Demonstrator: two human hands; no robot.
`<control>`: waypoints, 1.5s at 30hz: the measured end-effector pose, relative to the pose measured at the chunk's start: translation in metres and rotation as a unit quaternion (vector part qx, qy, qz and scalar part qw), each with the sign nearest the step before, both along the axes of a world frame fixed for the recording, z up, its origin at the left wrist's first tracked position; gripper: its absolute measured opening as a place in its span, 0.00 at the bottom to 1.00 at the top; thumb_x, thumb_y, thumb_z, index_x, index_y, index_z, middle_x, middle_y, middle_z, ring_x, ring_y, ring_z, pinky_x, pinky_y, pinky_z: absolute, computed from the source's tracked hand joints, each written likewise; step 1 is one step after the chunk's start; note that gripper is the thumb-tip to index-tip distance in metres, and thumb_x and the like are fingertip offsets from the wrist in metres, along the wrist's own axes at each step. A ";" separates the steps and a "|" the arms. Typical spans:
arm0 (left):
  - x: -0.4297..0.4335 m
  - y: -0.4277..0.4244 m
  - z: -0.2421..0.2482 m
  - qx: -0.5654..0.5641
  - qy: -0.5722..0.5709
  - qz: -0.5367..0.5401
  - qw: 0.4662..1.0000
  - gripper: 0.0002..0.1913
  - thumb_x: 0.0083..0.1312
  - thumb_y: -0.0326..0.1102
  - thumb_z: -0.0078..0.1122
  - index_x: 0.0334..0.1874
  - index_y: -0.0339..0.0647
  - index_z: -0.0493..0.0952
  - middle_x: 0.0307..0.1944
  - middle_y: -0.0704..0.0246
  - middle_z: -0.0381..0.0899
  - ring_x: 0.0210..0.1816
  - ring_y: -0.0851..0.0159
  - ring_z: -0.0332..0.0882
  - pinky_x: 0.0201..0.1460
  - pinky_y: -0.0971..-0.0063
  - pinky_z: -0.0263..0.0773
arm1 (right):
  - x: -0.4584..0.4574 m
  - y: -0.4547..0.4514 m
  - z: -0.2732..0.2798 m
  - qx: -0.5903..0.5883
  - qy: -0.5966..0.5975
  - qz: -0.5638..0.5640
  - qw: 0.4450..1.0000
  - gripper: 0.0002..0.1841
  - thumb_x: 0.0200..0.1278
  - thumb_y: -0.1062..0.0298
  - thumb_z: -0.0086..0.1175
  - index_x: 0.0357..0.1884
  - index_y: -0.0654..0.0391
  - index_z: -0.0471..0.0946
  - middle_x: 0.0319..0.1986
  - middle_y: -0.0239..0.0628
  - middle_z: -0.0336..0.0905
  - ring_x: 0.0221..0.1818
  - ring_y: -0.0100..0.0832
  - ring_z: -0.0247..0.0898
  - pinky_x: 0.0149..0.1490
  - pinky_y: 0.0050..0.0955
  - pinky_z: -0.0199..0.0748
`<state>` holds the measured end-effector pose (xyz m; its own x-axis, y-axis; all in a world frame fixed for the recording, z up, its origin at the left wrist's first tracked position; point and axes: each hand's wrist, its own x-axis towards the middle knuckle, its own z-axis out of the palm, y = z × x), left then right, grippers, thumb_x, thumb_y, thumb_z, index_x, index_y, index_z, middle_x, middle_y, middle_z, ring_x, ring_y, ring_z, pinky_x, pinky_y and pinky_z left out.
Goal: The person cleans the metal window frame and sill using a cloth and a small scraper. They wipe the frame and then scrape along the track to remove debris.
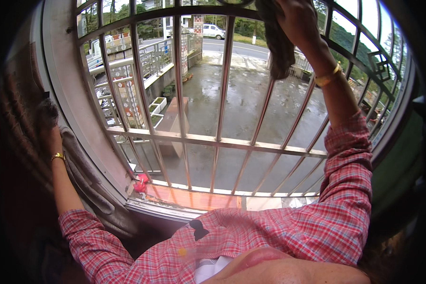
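High at the top of the head view, my right hand (298,23) grips a dark, damp-looking cloth (279,46). The cloth hangs down in front of the metal window bars (222,78). At the far left, my left hand (50,129) is raised beside the window frame (71,106), its fingers lost in shadow and blur. A dark, fuzzy patch (49,110) lies over the fingers; I cannot tell what it is or whether the hand holds it. Grey folded fabric (81,170) hangs just below that wrist.
A crossbar (198,137) runs across the bars. On the sill (195,198) a crumpled red item (141,183) sits in the left corner. Beyond the bars lie a wet concrete yard (213,103), a brown bench-like block (175,120), planters (158,104) and a white van (213,31) on the road.
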<state>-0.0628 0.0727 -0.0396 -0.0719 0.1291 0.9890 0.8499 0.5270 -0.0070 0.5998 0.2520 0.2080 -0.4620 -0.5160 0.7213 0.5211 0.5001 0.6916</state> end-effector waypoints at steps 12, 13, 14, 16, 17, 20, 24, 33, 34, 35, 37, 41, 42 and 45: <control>-0.048 0.004 -0.015 -0.009 0.015 0.005 1.000 0.27 0.72 0.37 0.46 0.71 0.36 0.59 0.71 0.58 0.60 0.71 0.59 0.59 0.73 0.71 0.53 | -0.053 0.057 0.079 -0.061 -0.018 -0.140 0.988 0.24 0.55 0.80 0.47 0.55 0.53 0.76 0.52 0.38 0.76 0.61 0.39 0.65 0.72 0.44 0.49; -0.046 0.003 -0.015 -0.004 0.010 -0.012 1.000 0.26 0.72 0.37 0.46 0.71 0.35 0.59 0.70 0.57 0.60 0.71 0.59 0.59 0.73 0.71 0.53 | -0.039 0.056 0.079 0.016 -0.023 -0.146 0.989 0.24 0.54 0.81 0.49 0.55 0.52 0.76 0.51 0.38 0.77 0.60 0.40 0.67 0.70 0.43 0.55; -0.044 0.003 -0.014 0.003 0.008 -0.028 1.000 0.26 0.72 0.37 0.46 0.71 0.35 0.59 0.70 0.57 0.61 0.70 0.59 0.60 0.73 0.71 0.53 | -0.020 0.054 0.075 -0.023 0.002 -0.142 0.990 0.23 0.55 0.81 0.50 0.54 0.52 0.76 0.51 0.37 0.78 0.59 0.40 0.67 0.67 0.43 0.59; -0.039 0.002 -0.013 0.006 0.026 -0.005 1.000 0.27 0.73 0.39 0.47 0.71 0.36 0.57 0.70 0.57 0.60 0.69 0.58 0.61 0.71 0.70 0.57 | 0.022 0.046 0.063 -0.076 0.038 -0.046 0.995 0.21 0.55 0.80 0.52 0.52 0.52 0.77 0.50 0.38 0.78 0.55 0.41 0.71 0.59 0.44 0.67; -0.038 0.001 -0.012 -0.002 0.009 -0.022 1.000 0.27 0.73 0.39 0.47 0.71 0.35 0.58 0.70 0.57 0.61 0.69 0.58 0.62 0.71 0.70 0.58 | 0.027 0.044 0.064 0.065 -0.007 -0.047 0.997 0.20 0.56 0.77 0.53 0.53 0.52 0.76 0.49 0.41 0.79 0.49 0.44 0.74 0.58 0.45 0.66; -0.037 0.002 -0.008 0.006 0.034 -0.018 0.999 0.25 0.73 0.40 0.48 0.68 0.34 0.63 0.68 0.56 0.65 0.67 0.57 0.64 0.69 0.69 0.59 | 0.043 0.041 0.057 -0.010 0.031 -0.134 0.990 0.19 0.57 0.73 0.54 0.53 0.52 0.76 0.46 0.43 0.80 0.50 0.47 0.73 0.60 0.44 0.65; -0.039 0.002 -0.008 0.002 -0.010 -0.011 1.000 0.25 0.72 0.41 0.50 0.67 0.33 0.65 0.68 0.55 0.64 0.67 0.57 0.64 0.70 0.69 0.58 | 0.082 0.044 0.050 -0.040 0.117 -0.176 0.976 0.19 0.58 0.70 0.54 0.54 0.53 0.75 0.45 0.46 0.79 0.50 0.49 0.73 0.61 0.44 0.64; -0.024 0.002 -0.006 0.006 -0.025 -0.015 1.000 0.27 0.73 0.45 0.49 0.67 0.33 0.64 0.68 0.53 0.64 0.68 0.55 0.63 0.69 0.68 0.59 | 0.110 0.039 0.045 -0.152 0.119 0.008 0.981 0.19 0.60 0.69 0.58 0.55 0.54 0.76 0.49 0.40 0.79 0.49 0.35 0.78 0.53 0.32 0.74; -0.025 0.003 -0.006 -0.018 -0.038 0.001 0.999 0.27 0.73 0.44 0.48 0.67 0.32 0.64 0.68 0.53 0.63 0.68 0.56 0.63 0.70 0.69 0.58 | 0.090 0.046 0.045 -0.137 0.095 0.033 0.985 0.18 0.59 0.71 0.59 0.52 0.56 0.76 0.47 0.38 0.79 0.46 0.32 0.78 0.50 0.29 0.77; -0.026 0.004 -0.007 0.006 -0.002 -0.019 1.000 0.25 0.73 0.41 0.48 0.67 0.31 0.64 0.68 0.55 0.63 0.68 0.58 0.64 0.70 0.69 0.59 | 0.075 0.051 0.049 -0.095 0.046 0.036 0.994 0.17 0.59 0.72 0.59 0.51 0.57 0.77 0.44 0.36 0.79 0.46 0.32 0.77 0.50 0.27 0.77; -0.033 0.006 -0.006 -0.003 0.014 -0.034 0.999 0.25 0.73 0.40 0.48 0.67 0.31 0.63 0.68 0.55 0.63 0.68 0.58 0.63 0.70 0.70 0.58 | 0.043 0.065 0.049 -0.039 0.063 0.104 0.992 0.13 0.61 0.71 0.56 0.48 0.58 0.76 0.44 0.38 0.78 0.46 0.35 0.75 0.50 0.31 0.75; -0.047 0.004 -0.006 -0.001 0.021 -0.046 0.999 0.25 0.73 0.39 0.48 0.68 0.31 0.63 0.69 0.56 0.63 0.68 0.60 0.63 0.70 0.70 0.58 | 0.018 0.077 0.048 -0.038 0.156 0.072 0.984 0.16 0.57 0.66 0.57 0.48 0.55 0.78 0.50 0.44 0.75 0.58 0.46 0.66 0.61 0.42 0.66; -0.049 0.002 -0.004 0.002 0.064 -0.042 0.997 0.25 0.73 0.39 0.48 0.68 0.31 0.63 0.69 0.56 0.63 0.68 0.60 0.63 0.70 0.70 0.58 | 0.013 0.075 0.050 0.015 0.121 0.045 0.991 0.16 0.57 0.67 0.57 0.48 0.56 0.79 0.52 0.45 0.74 0.59 0.46 0.65 0.63 0.42 0.64; -0.047 -0.004 0.006 -0.044 -0.032 -0.126 0.991 0.26 0.73 0.37 0.48 0.68 0.28 0.61 0.69 0.55 0.62 0.69 0.60 0.62 0.72 0.72 0.55 | 0.010 0.063 0.065 0.033 -0.019 -0.057 0.998 0.16 0.57 0.70 0.54 0.49 0.57 0.80 0.55 0.42 0.75 0.61 0.42 0.66 0.66 0.39 0.62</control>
